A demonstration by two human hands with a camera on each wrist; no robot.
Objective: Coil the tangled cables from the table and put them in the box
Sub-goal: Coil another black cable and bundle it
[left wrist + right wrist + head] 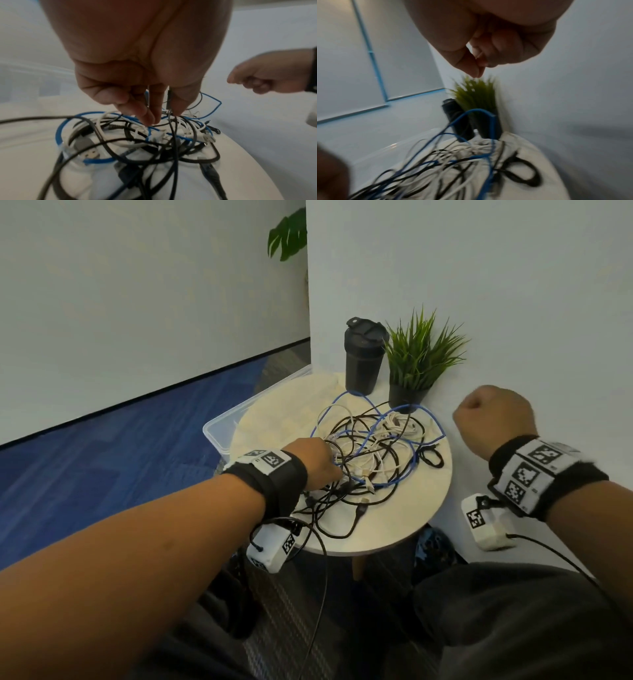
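A tangle of black, white and blue cables [373, 457] lies on a round white table [404, 529]. My left hand [337, 470] reaches into the tangle's left side. In the left wrist view its fingertips [149, 119] point down and pinch a thin black cable [172, 129] that runs up between them. My right hand [493, 416] hovers beyond the table's right edge as a closed fist, holding nothing; the right wrist view shows its fingers [481, 65] curled in. A clear plastic box [219, 433] sits on the floor behind the table's left side.
A black lidded tumbler [363, 357] and a small potted plant [418, 354] stand at the table's far edge against a white wall. A blue cable loop reaches toward them. Blue carpet lies to the left. My knees are under the near edge.
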